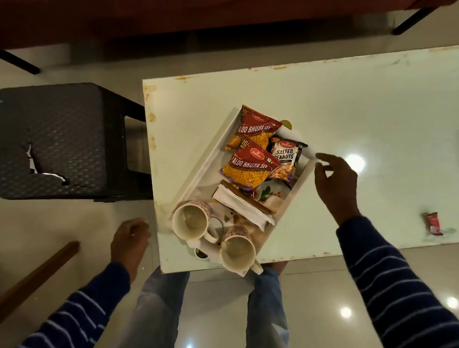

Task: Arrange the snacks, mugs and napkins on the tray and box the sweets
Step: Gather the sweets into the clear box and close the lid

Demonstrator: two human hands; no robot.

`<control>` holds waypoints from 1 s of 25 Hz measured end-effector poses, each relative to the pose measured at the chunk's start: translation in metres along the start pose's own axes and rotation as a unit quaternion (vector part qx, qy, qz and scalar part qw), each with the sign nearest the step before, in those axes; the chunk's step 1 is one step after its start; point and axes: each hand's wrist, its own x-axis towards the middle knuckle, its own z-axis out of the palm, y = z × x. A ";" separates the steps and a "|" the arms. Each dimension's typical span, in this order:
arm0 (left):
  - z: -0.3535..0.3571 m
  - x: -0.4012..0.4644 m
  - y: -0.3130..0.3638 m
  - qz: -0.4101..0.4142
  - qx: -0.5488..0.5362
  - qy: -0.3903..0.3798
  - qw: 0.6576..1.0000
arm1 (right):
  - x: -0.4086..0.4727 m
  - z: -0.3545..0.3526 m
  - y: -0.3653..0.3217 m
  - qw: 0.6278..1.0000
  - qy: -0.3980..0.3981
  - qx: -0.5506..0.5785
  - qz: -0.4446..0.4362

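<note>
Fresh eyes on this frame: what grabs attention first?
The white tray set askew at the glass table's left end, with two Aloo Bhujia Sev packets and a Salted Peanuts packet at its far end. Two empty mugs sit at its near end. The right hand hovers open beside the tray.

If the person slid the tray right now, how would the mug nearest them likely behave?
The near mug looks ceramic, so probably rigid and breakable. It appears empty, so likely light and apt to skid. It sits at the tray corner that juts past the table edge, so a nudge could tip it off.
</note>
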 end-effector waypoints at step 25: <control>0.146 -0.076 0.002 0.037 -0.065 -0.038 0.996 | 0.103 -0.065 0.039 0.980 -0.132 0.128 0.076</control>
